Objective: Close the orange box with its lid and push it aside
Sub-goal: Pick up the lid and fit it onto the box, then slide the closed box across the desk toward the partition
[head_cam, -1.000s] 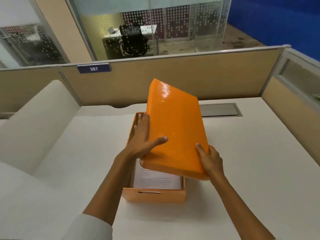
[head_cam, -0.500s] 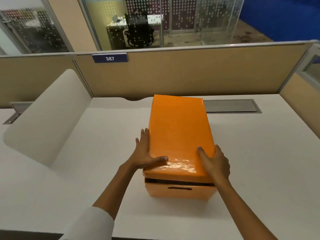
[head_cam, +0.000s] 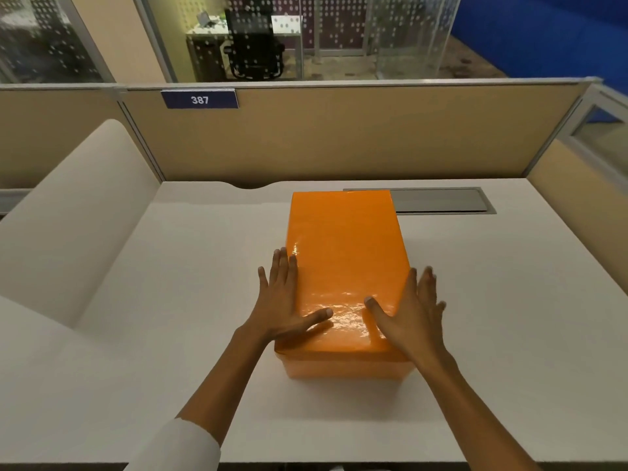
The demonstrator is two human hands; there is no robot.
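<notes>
Grip flat and open: left hand [head_cam: 282, 305] and right hand [head_cam: 413, 314] flank the glossy orange cardboard lid [head_cam: 343, 266], thumbs on top. Seated on the orange rectangular box [head_cam: 346, 368], mid white counter [head_cam: 170, 334]. Probably light, stiff, slick; best pushed at the side walls.

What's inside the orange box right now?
Nothing inside shows: the lid sits fully down on the box, covering the opening. Only the box's near wall is visible below it. Both hands, left and right, rest on the lid.

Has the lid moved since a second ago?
Yes. The lid came down from its tilt above the box, which stayed on the desk, and now covers it.
</notes>
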